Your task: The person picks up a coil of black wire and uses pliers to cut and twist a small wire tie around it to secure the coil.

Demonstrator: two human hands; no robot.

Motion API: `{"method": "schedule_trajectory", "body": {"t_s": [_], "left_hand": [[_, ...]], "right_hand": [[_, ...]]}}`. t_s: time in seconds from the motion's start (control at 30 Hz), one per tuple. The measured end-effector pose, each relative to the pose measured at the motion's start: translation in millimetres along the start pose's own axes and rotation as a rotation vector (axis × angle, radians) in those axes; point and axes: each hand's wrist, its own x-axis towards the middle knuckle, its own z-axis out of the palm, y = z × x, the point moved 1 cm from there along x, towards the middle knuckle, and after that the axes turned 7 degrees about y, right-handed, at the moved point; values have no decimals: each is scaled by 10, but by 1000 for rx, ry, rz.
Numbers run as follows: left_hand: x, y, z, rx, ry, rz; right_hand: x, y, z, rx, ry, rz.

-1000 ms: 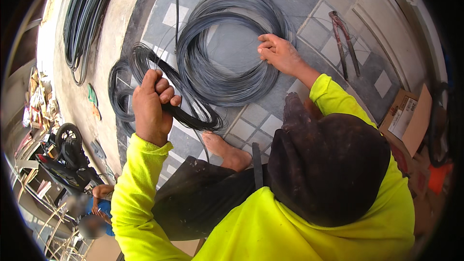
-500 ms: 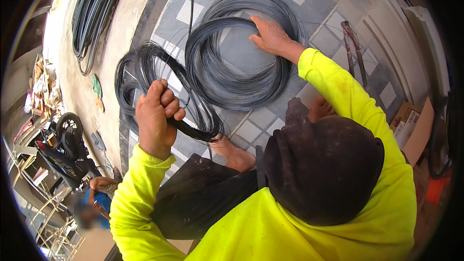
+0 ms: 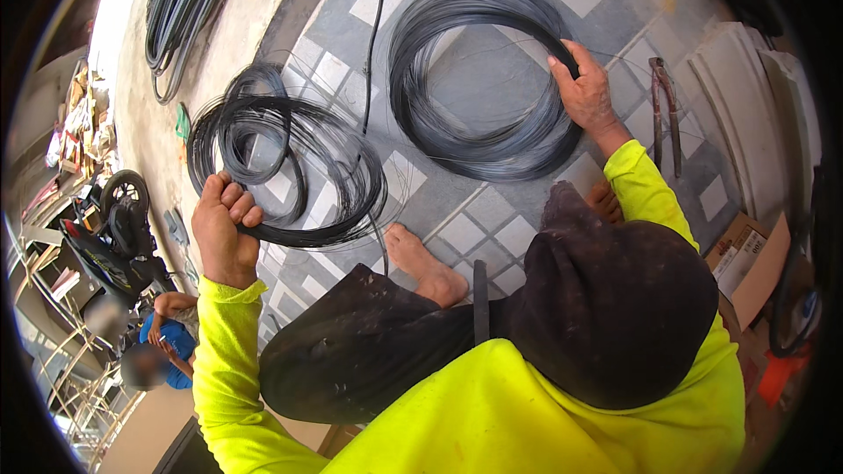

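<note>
My left hand (image 3: 226,226) is closed round the near edge of a loose coil of thin black wire (image 3: 351,215) at the left. Smaller loops of thicker black cable (image 3: 230,136) lie with that coil, partly overlapped by it. To the right, my right hand (image 3: 590,92) grips the right side of a larger coil of grey wire (image 3: 413,53), its thumb on the inner side and its fingers hidden behind the strands. The two coils stand apart, with a few fine strands straying between them.
Long-handled cutters (image 3: 665,114) lie on the tiled floor (image 3: 378,4) at the right. A bundle of black cable (image 3: 180,13) rests at the upper left. An open cardboard box (image 3: 746,268) stands right. A person in blue (image 3: 180,347) sits left, below a motorbike (image 3: 118,246).
The coils have moved apart: the left hand went left and slightly down with the black coil, and the right hand went right with the grey one. The view has shifted a little.
</note>
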Motion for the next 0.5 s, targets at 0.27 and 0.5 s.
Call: {"method": "schedule_trajectory", "body": {"t_s": [0.27, 0.5], "left_hand": [[-365, 594, -801, -283, -191, 93], [-678, 747, -904, -337, -367, 224]], "right_hand": [[131, 351, 141, -271, -47, 70], [182, -170, -23, -416, -213, -60]]}}
